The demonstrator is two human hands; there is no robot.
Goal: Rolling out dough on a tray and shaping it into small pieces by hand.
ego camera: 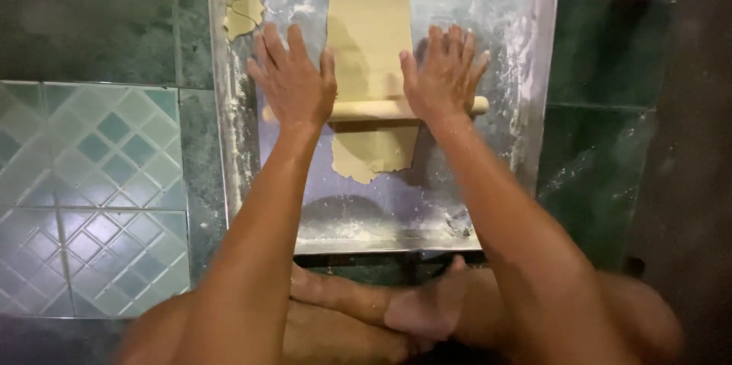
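Note:
A long strip of pale yellow dough (pixel 370 22) lies down the middle of a floured metal board (pixel 503 45). A wooden rolling pin (pixel 374 110) rests across the dough near its lower end. My left hand (pixel 293 79) presses flat on the pin's left part, fingers spread. My right hand (pixel 442 72) presses flat on the pin's right part, fingers spread too. The dough's ragged near end (pixel 374 155) shows below the pin.
A small scrap of dough (pixel 242 8) lies at the board's far left corner. Green tiled floor (pixel 99 167) surrounds the board. My crossed legs and a foot (pixel 427 308) sit right under the board's near edge.

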